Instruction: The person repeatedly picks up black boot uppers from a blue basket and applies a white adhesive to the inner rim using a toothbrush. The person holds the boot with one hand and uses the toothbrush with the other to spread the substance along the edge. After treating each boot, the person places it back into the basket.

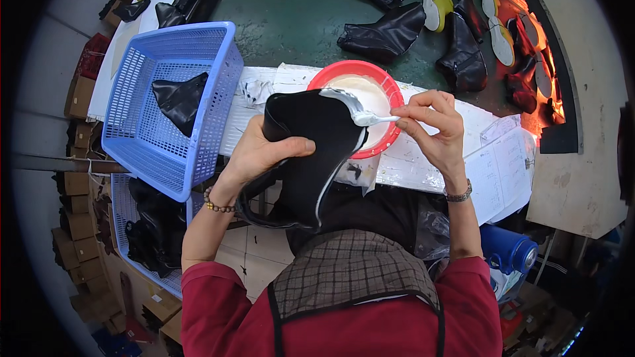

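The green conveyor surface (297,20) filled the top of the view, and on it lay several black boot uppers (387,30) and some yellow-green soles (436,6); at its far right end an orange glow (542,86) showed. Below it ran the white counter (423,158), smeared with white stains. At the left a blue plastic basket (132,139) rested tilted at the counter's end, with one black upper (180,99) inside it. A second blue basket (155,231) under it held more black pieces.

In the middle, the left hand (261,152) was closed around a black boot upper (311,152), the thumb on top of the material, holding it up above the counter's near edge, just in front of a red bowl (390,92). The bowl stood on the counter and had white glue (367,96) in it. The right hand (433,125) pinched with its fingertips a small brush (370,118) covered in white glue, whose tip touched the upper's white-coated edge.
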`<control>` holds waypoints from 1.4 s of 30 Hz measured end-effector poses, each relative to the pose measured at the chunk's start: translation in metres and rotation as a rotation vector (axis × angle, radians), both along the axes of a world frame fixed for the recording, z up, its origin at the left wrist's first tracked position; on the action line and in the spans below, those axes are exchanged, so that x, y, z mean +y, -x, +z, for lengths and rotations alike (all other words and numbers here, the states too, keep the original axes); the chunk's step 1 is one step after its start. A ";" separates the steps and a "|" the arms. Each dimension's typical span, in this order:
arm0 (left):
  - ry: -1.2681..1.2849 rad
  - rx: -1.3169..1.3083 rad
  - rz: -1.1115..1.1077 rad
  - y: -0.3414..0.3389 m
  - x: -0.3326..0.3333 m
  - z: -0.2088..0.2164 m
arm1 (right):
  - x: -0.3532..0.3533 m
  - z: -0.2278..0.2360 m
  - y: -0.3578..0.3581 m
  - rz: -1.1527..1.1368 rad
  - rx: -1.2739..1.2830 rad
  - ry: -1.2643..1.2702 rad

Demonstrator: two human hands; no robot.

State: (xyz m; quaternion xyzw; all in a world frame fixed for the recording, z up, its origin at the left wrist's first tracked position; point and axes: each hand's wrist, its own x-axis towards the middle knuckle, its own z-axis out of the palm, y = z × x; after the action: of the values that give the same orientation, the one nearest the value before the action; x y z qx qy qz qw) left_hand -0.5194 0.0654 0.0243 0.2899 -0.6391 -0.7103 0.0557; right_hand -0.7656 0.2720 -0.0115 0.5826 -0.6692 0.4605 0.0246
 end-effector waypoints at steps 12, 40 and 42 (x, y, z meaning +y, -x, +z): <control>-0.046 0.053 -0.116 0.004 -0.008 -0.012 | -0.001 -0.002 0.008 0.090 -0.099 -0.026; 0.754 0.300 -0.020 0.016 -0.026 -0.027 | -0.048 0.020 -0.068 0.396 -0.390 0.069; 0.771 0.367 -0.004 0.024 0.006 -0.029 | -0.048 0.019 -0.070 0.441 -0.415 0.095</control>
State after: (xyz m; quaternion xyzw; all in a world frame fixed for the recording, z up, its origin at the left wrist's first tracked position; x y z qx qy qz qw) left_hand -0.5438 0.0710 -0.0049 0.1154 -0.8381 -0.4590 0.2713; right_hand -0.6959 0.2241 0.0073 0.6055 -0.4951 0.5946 -0.1861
